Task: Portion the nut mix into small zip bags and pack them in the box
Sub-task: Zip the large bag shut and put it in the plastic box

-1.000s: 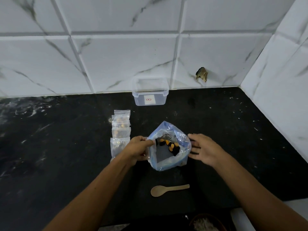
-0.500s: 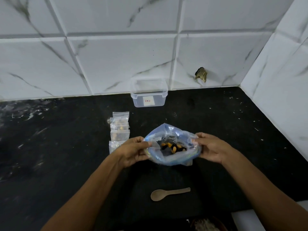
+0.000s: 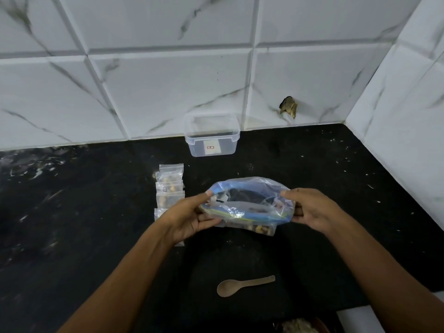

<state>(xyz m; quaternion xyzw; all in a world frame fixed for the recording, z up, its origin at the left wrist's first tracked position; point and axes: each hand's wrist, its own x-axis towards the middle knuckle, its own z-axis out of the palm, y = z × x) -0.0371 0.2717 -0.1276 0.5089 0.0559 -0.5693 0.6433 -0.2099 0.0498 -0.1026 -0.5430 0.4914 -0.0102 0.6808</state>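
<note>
A large clear zip bag (image 3: 247,203) with a blue zip strip sits above the black counter, its mouth stretched wide and flattened. Nuts show at its bottom edge. My left hand (image 3: 189,217) pinches the bag's left end and my right hand (image 3: 310,210) pinches its right end. To the left lies a row of several small filled zip bags (image 3: 169,188), the nearest partly hidden behind my left wrist. An open clear plastic box (image 3: 211,138) with a white label stands against the tiled wall. A wooden spoon (image 3: 242,286) lies on the counter nearer to me.
White marble-look tiles form the back wall and the right side wall (image 3: 408,116). A broken patch (image 3: 288,110) marks the back wall. A bowl rim (image 3: 300,326) shows at the bottom edge. The counter's front edge runs at lower right.
My right hand has taken hold of the bag's right end. Both hands have pulled the mouth sideways, flattening it from a tall opening into a wide, narrow one.
</note>
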